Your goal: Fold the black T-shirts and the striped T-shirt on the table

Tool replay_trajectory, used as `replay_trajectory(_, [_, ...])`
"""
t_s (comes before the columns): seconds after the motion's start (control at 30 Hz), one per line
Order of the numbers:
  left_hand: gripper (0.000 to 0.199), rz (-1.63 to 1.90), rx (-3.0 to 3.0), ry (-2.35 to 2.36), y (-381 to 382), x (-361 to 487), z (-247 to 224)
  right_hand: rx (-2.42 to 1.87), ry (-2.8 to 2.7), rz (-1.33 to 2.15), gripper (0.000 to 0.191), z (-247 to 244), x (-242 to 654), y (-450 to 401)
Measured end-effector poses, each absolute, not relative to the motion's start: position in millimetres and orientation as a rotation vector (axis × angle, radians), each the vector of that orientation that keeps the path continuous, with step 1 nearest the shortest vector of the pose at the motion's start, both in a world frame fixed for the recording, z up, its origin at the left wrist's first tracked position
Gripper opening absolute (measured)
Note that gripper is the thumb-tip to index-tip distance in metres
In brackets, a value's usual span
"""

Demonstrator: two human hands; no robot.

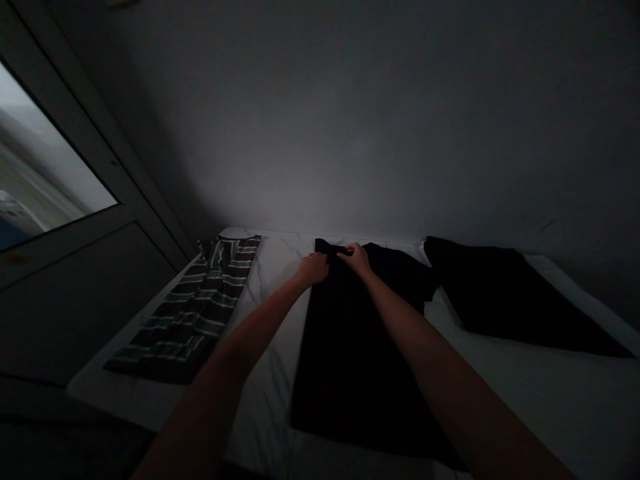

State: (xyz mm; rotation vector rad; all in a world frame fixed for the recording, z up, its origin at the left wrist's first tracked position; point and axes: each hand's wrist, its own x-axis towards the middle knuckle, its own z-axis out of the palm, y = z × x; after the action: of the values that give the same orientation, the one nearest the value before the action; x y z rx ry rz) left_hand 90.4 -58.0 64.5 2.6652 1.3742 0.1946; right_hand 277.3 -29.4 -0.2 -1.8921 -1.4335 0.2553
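Left hand (311, 269), right hand (356, 259) both at black garment's (360, 353) top edge; grip too dark to confirm. Soft, light cloth, best held there.

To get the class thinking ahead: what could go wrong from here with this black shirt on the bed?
The black shirt shows little detail in this dim room, so a crease could go unnoticed. Its sleeve lies near the dark cloth, so they might get mixed up. The left hand and right hand pinch close together, so the shirt's sides could bunch.
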Motion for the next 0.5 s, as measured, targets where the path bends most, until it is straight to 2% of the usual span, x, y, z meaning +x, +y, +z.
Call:
replay_trajectory(0.13, [0.049,0.314,2.636,1.524,-19.5,135.3,30.9,-1.974,-1.477,0.160,0.033,2.8,267.4,-45.1])
replay_trajectory(0.27, [0.056,0.405,2.601,1.576,-7.3,143.1,2.3,-2.120,-1.485,0.107,0.036,11.0,262.8,-57.4])
replay_trajectory(0.5, [0.055,0.338,2.743,1.512,-5.9,140.9,2.3,-2.176,-1.776,-0.135,0.033,38.7,225.7,-98.1])
